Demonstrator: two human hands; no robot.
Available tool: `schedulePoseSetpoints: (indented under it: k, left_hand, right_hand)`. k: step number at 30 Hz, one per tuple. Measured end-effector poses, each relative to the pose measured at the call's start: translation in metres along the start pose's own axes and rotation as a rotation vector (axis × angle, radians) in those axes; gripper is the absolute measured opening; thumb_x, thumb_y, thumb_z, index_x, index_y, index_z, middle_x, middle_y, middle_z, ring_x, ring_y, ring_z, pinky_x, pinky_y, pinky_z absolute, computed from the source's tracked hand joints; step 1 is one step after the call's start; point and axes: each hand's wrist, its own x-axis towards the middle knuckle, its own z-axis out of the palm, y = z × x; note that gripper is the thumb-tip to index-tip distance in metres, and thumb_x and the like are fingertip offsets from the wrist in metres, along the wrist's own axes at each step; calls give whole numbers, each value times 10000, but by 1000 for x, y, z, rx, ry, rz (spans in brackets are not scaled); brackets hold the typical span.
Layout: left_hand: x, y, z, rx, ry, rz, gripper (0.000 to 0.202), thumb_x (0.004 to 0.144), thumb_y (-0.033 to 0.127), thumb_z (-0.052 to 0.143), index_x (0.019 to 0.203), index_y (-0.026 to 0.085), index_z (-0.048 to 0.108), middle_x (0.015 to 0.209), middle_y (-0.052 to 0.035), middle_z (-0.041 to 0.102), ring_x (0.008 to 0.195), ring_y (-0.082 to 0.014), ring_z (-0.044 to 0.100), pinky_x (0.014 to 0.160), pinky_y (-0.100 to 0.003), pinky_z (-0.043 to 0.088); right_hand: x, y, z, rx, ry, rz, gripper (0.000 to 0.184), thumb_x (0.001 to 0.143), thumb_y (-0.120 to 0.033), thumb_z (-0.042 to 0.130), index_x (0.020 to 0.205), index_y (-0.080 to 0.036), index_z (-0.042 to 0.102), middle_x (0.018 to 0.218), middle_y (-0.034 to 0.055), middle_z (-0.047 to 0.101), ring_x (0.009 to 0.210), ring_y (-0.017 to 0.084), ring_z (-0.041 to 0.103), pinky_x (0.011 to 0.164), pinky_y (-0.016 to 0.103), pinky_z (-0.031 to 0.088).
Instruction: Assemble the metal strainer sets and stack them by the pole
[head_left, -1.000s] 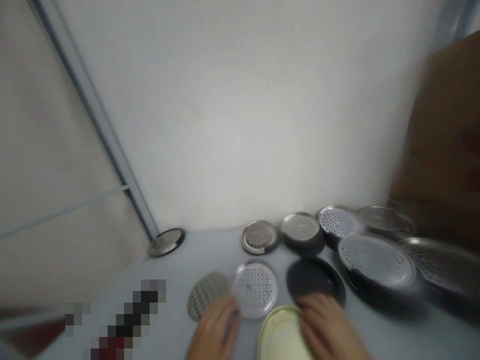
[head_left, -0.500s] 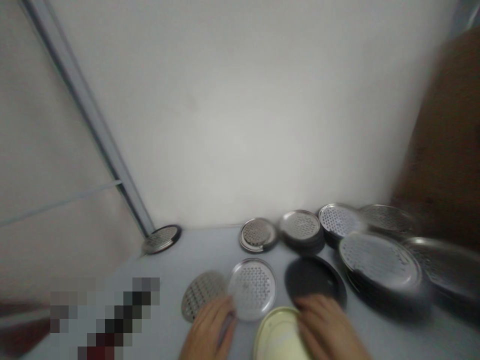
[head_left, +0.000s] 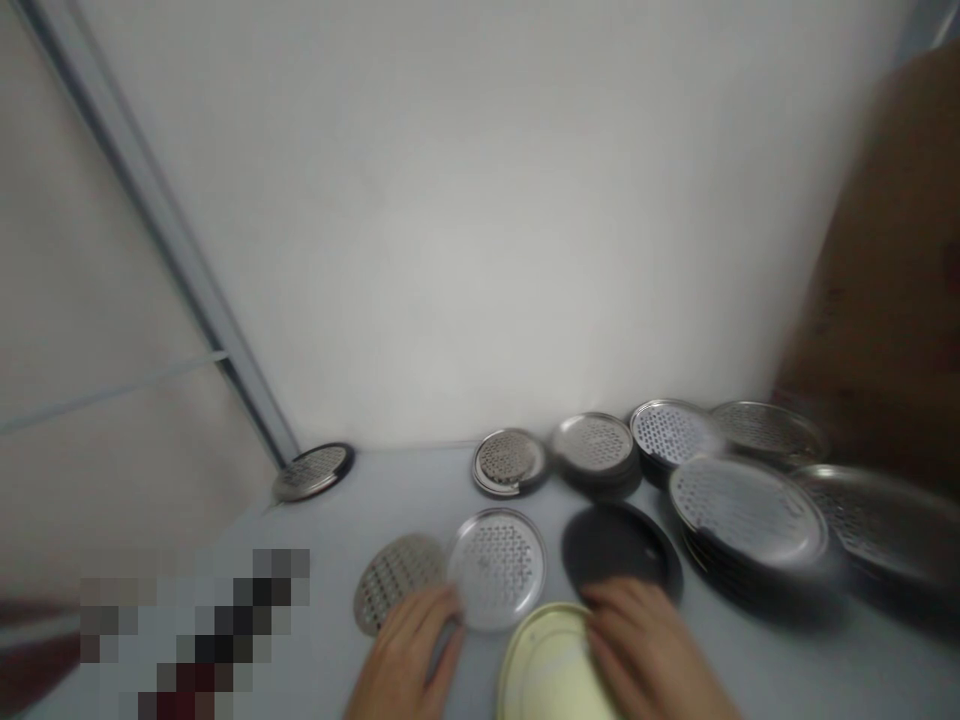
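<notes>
Hands, two, bare, held well apart at the front edge of view. Left hand (head_left: 401,655): fingertips at the rim of a round perforated steel disc (head_left: 495,570), with a dull tilted round mesh disc (head_left: 394,585) just beside. Right hand (head_left: 649,650): fingers at the edge of a cream round metal lid (head_left: 547,665), touching or just above a flat black round disc (head_left: 615,550). Grip on either: cannot tell. Stacked perforated steel discs (head_left: 746,515) stand to the right on a pale grey tabletop (head_left: 360,490).

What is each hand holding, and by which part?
The left hand sits at the rim of a perforated metal disc, the right hand at the edge of a cream lid; whether either is gripped cannot be told.
</notes>
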Motion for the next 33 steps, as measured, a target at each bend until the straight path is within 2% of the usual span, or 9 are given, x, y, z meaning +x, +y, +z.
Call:
schedulePoseSetpoints:
  k: [5, 11, 16, 20, 25, 29, 33]
  left_hand:
    - [0, 0, 0, -7, -5, -9, 194, 977, 361, 595, 1111, 279, 707, 1133, -69, 775, 1048, -292, 736, 933, -466, 622]
    - [9, 7, -7, -107, -51, -35, 140, 983, 326, 593, 1046, 279, 708, 1069, -48, 769, 1039, -263, 700, 933, -416, 595]
    - [16, 10, -8, -152, -102, -118, 151, 988, 278, 572, 940, 245, 711, 999, -55, 754, 1012, -253, 673, 945, -401, 547]
    - [32, 15, -13, -91, -237, -262, 158, 953, 250, 611, 834, 211, 707, 927, -62, 746, 966, -253, 670, 943, -399, 508]
    - [65, 28, -25, 70, -496, -459, 59, 855, 205, 695, 898, 206, 735, 967, -65, 753, 989, -258, 687, 874, -346, 482]
    - [86, 36, -28, 178, -635, -498, 133, 823, 174, 671, 936, 198, 739, 974, -79, 772, 981, -276, 708, 809, -334, 464]
    - [97, 40, -28, 215, -684, -500, 186, 783, 126, 651, 938, 188, 732, 968, -96, 782, 969, -276, 720, 784, -324, 451]
  right_hand:
    - [1, -5, -4, 29, 2, 22, 222, 1005, -200, 501, 1054, -241, 713, 1184, 99, 715, 1084, 277, 623, 946, 435, 490]
    - [2, -9, -6, 26, 15, 36, 218, 997, -180, 509, 1044, -235, 715, 1191, 97, 714, 1081, 274, 623, 951, 435, 480]
    - [2, -11, -10, 27, 11, 42, 209, 998, -168, 523, 1044, -225, 718, 1191, 94, 714, 1083, 268, 620, 956, 430, 466]
    - [3, -14, -13, 61, -10, 51, 213, 1000, -153, 513, 1045, -212, 712, 1192, 94, 707, 1090, 268, 608, 954, 435, 460]
    - [3, -15, -14, 69, -18, 68, 213, 1002, -156, 511, 1042, -208, 714, 1187, 100, 704, 1096, 273, 600, 956, 439, 457]
    - [3, -14, -14, 81, -24, 65, 218, 1007, -160, 504, 1044, -208, 714, 1195, 99, 700, 1102, 277, 593, 956, 443, 451]
    - [3, -13, -13, 86, -24, 69, 233, 1016, -168, 490, 1046, -214, 717, 1195, 95, 698, 1099, 275, 586, 953, 440, 445]
